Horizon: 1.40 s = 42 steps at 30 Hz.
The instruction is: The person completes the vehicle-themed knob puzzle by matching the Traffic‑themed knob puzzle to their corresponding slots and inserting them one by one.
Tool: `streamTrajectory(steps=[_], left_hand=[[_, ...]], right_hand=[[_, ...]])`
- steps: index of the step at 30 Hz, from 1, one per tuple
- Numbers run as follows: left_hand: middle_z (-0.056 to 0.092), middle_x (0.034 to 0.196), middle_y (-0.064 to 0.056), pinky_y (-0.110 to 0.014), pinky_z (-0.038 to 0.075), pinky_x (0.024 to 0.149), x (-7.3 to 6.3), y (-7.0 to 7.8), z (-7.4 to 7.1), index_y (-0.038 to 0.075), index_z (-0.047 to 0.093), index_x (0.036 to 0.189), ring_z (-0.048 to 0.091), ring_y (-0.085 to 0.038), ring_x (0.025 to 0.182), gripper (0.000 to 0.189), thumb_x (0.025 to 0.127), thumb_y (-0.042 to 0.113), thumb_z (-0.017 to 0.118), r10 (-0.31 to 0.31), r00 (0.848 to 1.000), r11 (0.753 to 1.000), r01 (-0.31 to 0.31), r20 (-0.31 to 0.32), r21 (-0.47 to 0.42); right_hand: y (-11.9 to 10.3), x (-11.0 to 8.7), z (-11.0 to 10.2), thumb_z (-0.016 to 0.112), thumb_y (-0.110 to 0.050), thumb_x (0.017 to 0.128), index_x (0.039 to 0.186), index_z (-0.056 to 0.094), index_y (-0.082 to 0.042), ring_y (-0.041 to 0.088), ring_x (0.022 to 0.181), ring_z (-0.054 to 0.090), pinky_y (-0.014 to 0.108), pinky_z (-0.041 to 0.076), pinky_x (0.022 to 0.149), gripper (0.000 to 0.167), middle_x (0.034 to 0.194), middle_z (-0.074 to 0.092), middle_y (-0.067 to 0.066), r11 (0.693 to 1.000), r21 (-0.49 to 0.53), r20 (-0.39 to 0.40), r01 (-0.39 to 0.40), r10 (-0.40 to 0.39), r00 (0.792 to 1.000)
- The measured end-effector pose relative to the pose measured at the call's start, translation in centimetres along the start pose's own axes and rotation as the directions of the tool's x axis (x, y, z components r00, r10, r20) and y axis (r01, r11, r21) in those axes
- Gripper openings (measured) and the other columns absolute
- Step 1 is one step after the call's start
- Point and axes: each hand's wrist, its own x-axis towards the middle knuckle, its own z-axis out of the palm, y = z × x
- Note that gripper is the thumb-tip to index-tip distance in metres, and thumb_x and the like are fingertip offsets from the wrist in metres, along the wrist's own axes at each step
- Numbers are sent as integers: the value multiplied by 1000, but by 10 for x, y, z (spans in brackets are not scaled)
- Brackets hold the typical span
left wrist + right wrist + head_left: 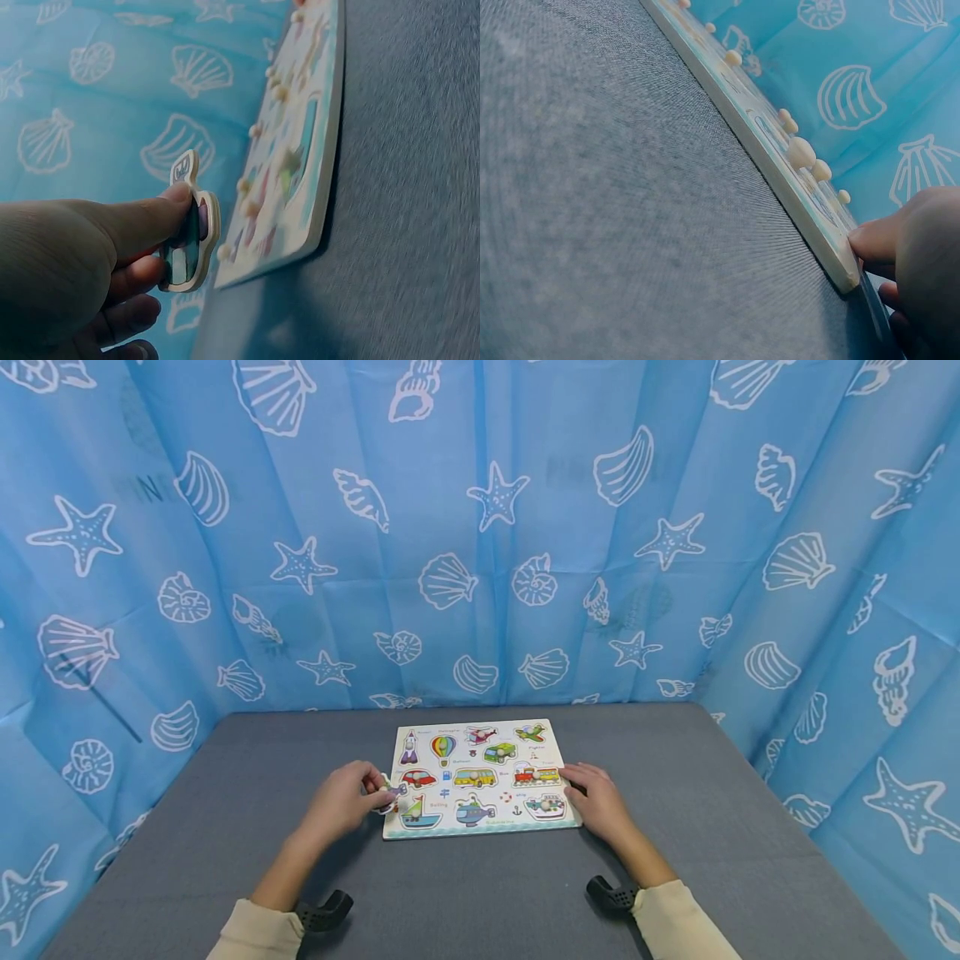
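Observation:
My left hand (348, 802) pinches a small wooden puzzle piece (201, 232) between thumb and fingers, just off the left edge of a pegged puzzle board (442, 793). Tilted up on its side in the left wrist view, the piece has a pale rim and a painted face; its picture is partly hidden by the thumb. The board lies flat, with vehicle pictures and round knobs, among them a yellow bus (476, 777), a red car (417, 778) and a submarine (475, 812). At the board's right side, my right hand (600, 797) grips the edge, thumb (874, 238) against the near corner.
A grey cloth-covered table (465, 902) spreads under the board. Behind and beside it hangs a blue curtain (450, 635) with white shell and starfish prints. Black wrist straps (324, 912) sit on both wrists near the cream sleeves.

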Motion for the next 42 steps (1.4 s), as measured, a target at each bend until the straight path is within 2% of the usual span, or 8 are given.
streamTrajectory(steps=[6,11,17,25,28,35,42], left_hand=[[51,76,3,-32,36,57,3,15,12,17,58,80,46,-15,66,24,82,28,79,33,999,999,-33,21,-2],[50,73,6,-31,36,58,6,28,23,19,56,77,45,-13,64,26,81,28,80,100,993,995,-101,67,13],[50,72,8,-29,38,57,10,42,37,20,55,76,46,-9,62,28,80,31,80,190,974,979,-197,121,48],[49,70,9,-26,39,55,15,56,56,20,56,76,45,-7,62,27,79,30,81,296,945,951,-306,142,52],[49,70,9,-26,39,54,18,59,62,21,56,76,45,-6,61,27,80,31,81,306,941,947,-316,144,51],[51,69,11,-26,40,52,24,63,73,22,57,75,46,-6,59,25,82,34,78,282,943,954,-295,179,51],[50,68,12,-25,39,54,27,67,81,23,57,74,46,-5,58,27,81,37,78,273,947,956,-287,168,63]], right_hand=[[0,0,0,62,-3,92,126,62,2,40,131,41,57,30,106,34,132,57,20,1000,5,0,-4,4,1000],[0,-1,0,62,-4,92,126,63,2,40,131,41,57,30,106,34,132,58,20,1000,5,-2,-5,5,1000],[0,-1,1,62,-2,92,125,63,3,41,129,42,57,31,105,34,130,58,21,1000,10,-15,6,-6,1000],[-1,0,0,62,-4,92,126,62,3,40,130,42,57,30,106,35,132,58,20,1000,10,2,-8,8,1000],[-1,0,0,62,-3,92,126,62,3,40,130,42,57,31,106,35,132,58,20,1000,11,-1,-3,3,1000],[-1,1,0,62,-3,92,126,62,3,40,130,41,57,30,106,35,132,58,21,1000,11,2,1,-1,1000],[1,1,1,62,-3,92,126,62,3,40,130,42,57,31,106,35,131,58,20,1000,6,3,8,-8,1000]])
